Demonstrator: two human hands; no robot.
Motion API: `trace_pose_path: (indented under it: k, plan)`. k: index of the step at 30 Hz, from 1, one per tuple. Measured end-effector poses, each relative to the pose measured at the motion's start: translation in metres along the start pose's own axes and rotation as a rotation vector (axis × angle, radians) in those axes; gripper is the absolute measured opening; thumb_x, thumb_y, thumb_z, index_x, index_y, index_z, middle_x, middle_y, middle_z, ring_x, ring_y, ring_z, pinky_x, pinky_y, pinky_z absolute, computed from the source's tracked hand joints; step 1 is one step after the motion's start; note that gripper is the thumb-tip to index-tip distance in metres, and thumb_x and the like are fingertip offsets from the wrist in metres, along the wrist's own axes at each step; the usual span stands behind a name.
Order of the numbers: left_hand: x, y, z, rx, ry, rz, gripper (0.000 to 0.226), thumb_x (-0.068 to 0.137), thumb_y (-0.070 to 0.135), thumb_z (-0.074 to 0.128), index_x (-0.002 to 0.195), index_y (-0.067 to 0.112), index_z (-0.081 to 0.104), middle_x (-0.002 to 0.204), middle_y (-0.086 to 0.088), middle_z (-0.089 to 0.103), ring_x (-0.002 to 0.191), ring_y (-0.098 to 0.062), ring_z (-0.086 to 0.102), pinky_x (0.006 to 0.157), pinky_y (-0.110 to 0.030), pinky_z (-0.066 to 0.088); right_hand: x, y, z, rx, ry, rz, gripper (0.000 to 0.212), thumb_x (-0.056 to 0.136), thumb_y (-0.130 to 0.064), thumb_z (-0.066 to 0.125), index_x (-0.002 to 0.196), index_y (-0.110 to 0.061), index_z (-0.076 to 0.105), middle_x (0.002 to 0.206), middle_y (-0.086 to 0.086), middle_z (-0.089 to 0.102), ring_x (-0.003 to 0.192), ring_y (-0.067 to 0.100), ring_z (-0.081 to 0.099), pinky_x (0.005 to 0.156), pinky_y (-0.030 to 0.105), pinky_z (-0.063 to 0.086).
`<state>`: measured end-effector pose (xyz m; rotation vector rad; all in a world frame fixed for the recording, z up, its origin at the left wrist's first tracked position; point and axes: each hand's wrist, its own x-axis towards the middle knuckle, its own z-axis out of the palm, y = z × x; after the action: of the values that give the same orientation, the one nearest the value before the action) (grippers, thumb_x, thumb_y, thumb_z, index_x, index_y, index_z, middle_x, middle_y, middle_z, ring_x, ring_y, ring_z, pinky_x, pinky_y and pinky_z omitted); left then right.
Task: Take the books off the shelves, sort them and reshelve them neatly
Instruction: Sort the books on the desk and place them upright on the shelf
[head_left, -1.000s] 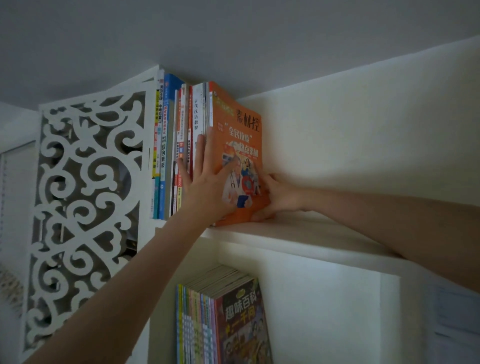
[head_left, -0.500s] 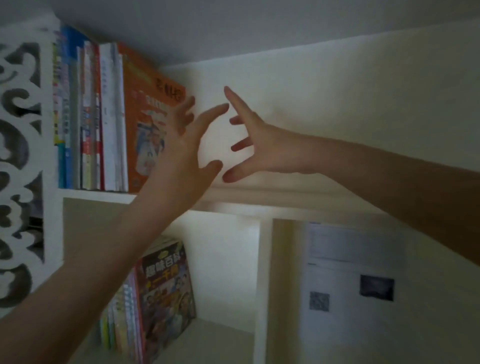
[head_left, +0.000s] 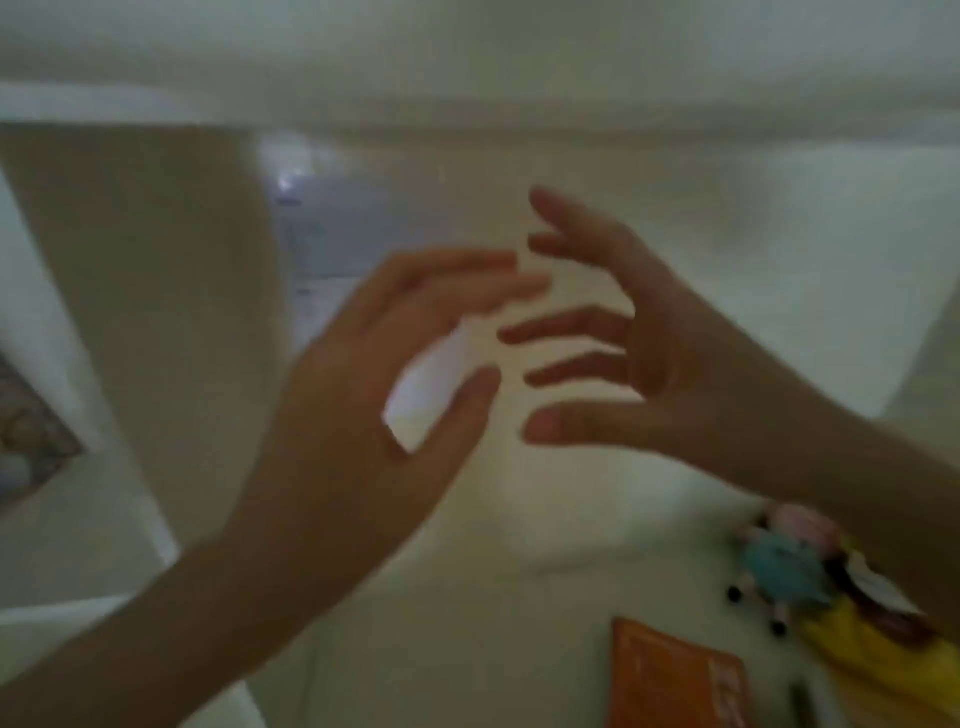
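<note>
The view is blurred by motion. My left hand (head_left: 363, 395) reaches in from the lower left with fingers straight and spread, holding nothing. My right hand (head_left: 639, 338) comes in from the right, fingers spread toward the left hand, and it is empty too. The two hands hang close together in mid-air without touching. An orange book (head_left: 670, 680) lies flat at the bottom right, below both hands. The shelf row of books is out of view.
A white shelf upright (head_left: 150, 322) stands at the left, with a white board (head_left: 467, 111) across the top. A small plush toy (head_left: 789, 566) and something yellow (head_left: 883, 665) lie at the lower right. A patterned item (head_left: 31, 441) shows at the left edge.
The view has swung down and right, so the shelved books have left the frame. Both hands let go of the orange book on the shelf and now hang empty in the air.
</note>
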<state>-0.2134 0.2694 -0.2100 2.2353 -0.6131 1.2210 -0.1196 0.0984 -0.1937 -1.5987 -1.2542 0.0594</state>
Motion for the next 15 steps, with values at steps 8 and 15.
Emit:
trace_pose_path:
  k: [8, 15]
  plan:
    - [-0.149, -0.053, 0.197, -0.281, -0.685, -0.769, 0.056, 0.089, 0.027, 0.061, 0.128, 0.054, 0.032, 0.129, 0.013, 0.039, 0.117, -0.002, 0.049, 0.1, -0.03, 0.043, -0.184, 0.17, -0.014, 0.091, 0.219, 0.753, 0.104, 0.052, -0.057, 0.082, 0.138, -0.059, 0.023, 0.145, -0.022, 0.028, 0.125, 0.005, 0.045, 0.083, 0.022, 0.052]
    - [-0.238, -0.074, 0.293, -0.392, -1.105, -1.241, 0.091, 0.083, 0.042, 0.066, 0.149, 0.031, 0.004, 0.154, -0.009, 0.02, 0.137, -0.022, 0.031, 0.107, -0.028, 0.03, -0.305, 0.304, 0.027, 0.218, 0.386, 1.126, 0.077, 0.071, -0.034, 0.083, 0.136, -0.031, 0.042, 0.134, 0.006, 0.055, 0.12, 0.024, 0.056, 0.099, 0.051, 0.047]
